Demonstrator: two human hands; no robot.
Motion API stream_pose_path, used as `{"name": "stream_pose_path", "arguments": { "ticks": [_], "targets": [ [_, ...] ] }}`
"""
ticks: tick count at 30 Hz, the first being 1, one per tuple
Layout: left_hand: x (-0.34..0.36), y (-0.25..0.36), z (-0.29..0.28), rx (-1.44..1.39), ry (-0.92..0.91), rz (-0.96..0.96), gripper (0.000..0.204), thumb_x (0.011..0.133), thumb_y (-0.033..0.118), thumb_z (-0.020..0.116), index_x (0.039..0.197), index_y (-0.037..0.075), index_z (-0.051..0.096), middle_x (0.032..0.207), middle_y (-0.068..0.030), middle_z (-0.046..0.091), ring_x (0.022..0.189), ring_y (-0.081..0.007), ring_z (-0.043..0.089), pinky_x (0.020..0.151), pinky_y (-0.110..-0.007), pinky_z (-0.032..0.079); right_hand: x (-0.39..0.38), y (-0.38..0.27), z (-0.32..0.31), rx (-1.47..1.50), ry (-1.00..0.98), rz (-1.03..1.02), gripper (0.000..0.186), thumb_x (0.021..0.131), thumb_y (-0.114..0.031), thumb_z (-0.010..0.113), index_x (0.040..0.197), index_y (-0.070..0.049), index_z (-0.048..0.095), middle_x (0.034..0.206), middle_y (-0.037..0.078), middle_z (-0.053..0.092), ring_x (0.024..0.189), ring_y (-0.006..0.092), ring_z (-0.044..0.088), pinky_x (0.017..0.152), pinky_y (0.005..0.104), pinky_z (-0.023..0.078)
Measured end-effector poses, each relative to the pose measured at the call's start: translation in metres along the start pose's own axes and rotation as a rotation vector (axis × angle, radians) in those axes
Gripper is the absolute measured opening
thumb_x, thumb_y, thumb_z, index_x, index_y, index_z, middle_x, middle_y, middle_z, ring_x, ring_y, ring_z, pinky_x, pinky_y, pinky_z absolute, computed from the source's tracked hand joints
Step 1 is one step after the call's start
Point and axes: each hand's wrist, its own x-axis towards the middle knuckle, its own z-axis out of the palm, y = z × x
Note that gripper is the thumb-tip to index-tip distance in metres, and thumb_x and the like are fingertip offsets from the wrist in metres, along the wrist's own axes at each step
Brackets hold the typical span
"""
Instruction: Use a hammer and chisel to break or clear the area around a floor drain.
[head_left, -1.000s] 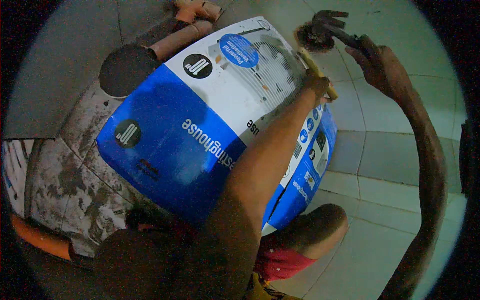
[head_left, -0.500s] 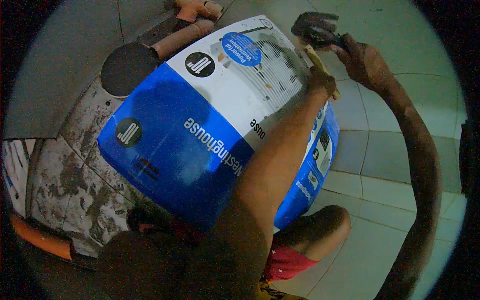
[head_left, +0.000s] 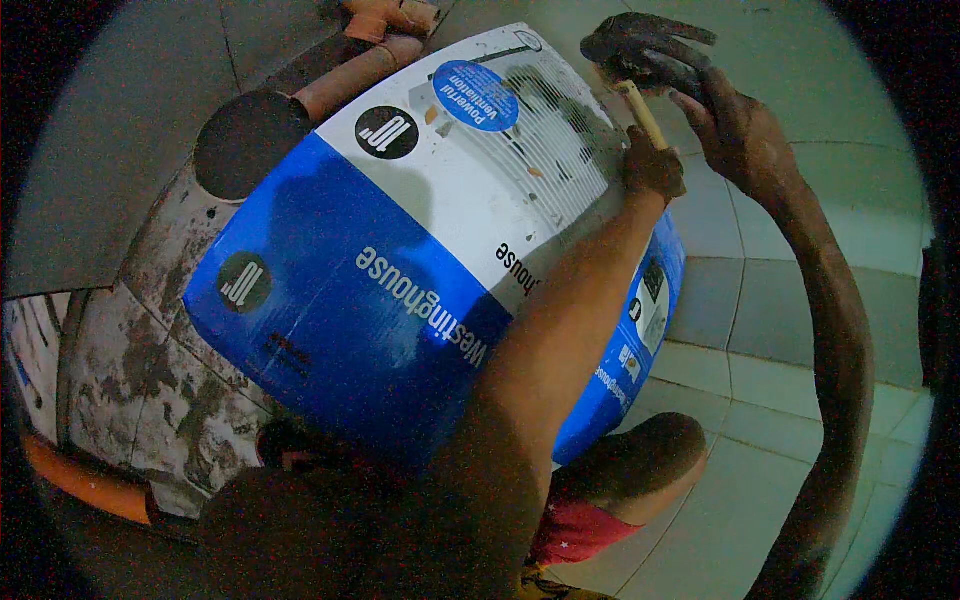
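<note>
- Beyond the upper right edge of the fan carton (head_left: 290,220), the left hand (head_left: 655,175) has its fingers closed around a pale yellow stick (head_left: 645,118), which points up and away.
- Just past the stick's tip is a dark pronged piece (head_left: 640,45), at the right hand (head_left: 745,140); its exact kind is too dim to tell.
- The right thumb stands apart, but the other fingers blend into that dark shape, so I cannot tell whether they pinch or wrap it.
- Compared with half a second ago, the stick stands steeper and its tip shows more fully, while the dark piece sits slightly higher; the work appears centred where the two come close, though contact is unclear.
- Under the hands and off to the right spread pale greenish tiles (head_left: 770,490).
- Left of the carton lie grey stained tiles (head_left: 150,390), a dark round disc (head_left: 250,145), a brownish pipe (head_left: 360,75) and a pipe tee (head_left: 390,18).
- Near the lower edge, red shorts (head_left: 585,530) show below a bare knee.
</note>
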Motion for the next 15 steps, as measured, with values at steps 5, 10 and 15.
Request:
{"name": "stream_pose_path", "arguments": {
  "ticks": [5, 10, 15],
  "targets": [
    [0.019, -0.007, 0.026, -0.240, 0.154, -0.442, 0.031, 0.086, 0.031, 0.054, 0.104, 0.008, 0.064, 0.123, -0.0134, 0.057, 0.097, -0.0249, 0.062, 0.090, -0.037, 0.042, 0.021, -0.003, -0.005, -0.078, 0.094, -0.264, 0.025, 0.095, -0.027, 0.052, 0.105, -0.004, 0.049, 0.070, 0.022, 0.061, 0.061, 0.0420, 0.059, 0.052, 0.0467, 0.044],
    [0.014, -0.063, 0.087, -1.573, 0.698, -0.487, 0.044, 0.080, 0.023, 0.066, 0.115, 0.006, 0.046, 0.110, -0.0172, 0.060, 0.088, -0.0298, 0.063, 0.073, -0.040, 0.050, 0.045, -0.027, -0.011, 0.123, -0.047, 0.053, 0.030, 0.096, -0.032, 0.050, 0.100, -0.002, 0.053, 0.065, 0.023, 0.057, 0.059, 0.0406, 0.056, 0.052, 0.0443, 0.042],
    [0.003, -0.025, 0.038, -2.203, 0.176, -0.616, 0.024, 0.086, 0.025, 0.058, 0.104, 0.010, 0.051, 0.096, -0.0122, 0.062, 0.075, -0.0263, 0.062, 0.059, -0.040, 0.049, 0.001, 0.014, -0.007, 0.080, 0.096, -0.047, 0.034, 0.096, -0.035, 0.051, 0.096, -0.002, 0.053, 0.060, 0.022, 0.053, 0.055, 0.0398, 0.053, 0.050, 0.0447, 0.039]
  ]
}}
